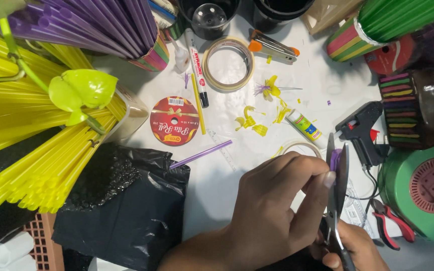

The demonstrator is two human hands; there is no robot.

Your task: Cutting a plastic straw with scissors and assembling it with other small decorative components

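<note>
My left hand (272, 206) pinches a short piece of purple straw (334, 159) between thumb and fingers at the lower right. My right hand (353, 247), mostly hidden behind the left, grips the handles of metal scissors (336, 190). The scissor blades point upward and close around the purple straw piece. A longer purple straw (201, 154) lies loose on the white table (217, 185) to the left of my hands. Yellow straw cuttings (251, 122) and a small yellow and purple straw flower (269, 89) lie farther back.
Bundles of yellow straws (31, 145), purple straws (96, 22) and green straws (403, 15) stand in cups. A black plastic bag (126, 200), red ribbon spool (174, 120), tape roll (228, 63), marker (197, 68), glue stick (305, 126), black glue gun (362, 131), red pliers (390, 223) and green round object (423, 193) surround my hands.
</note>
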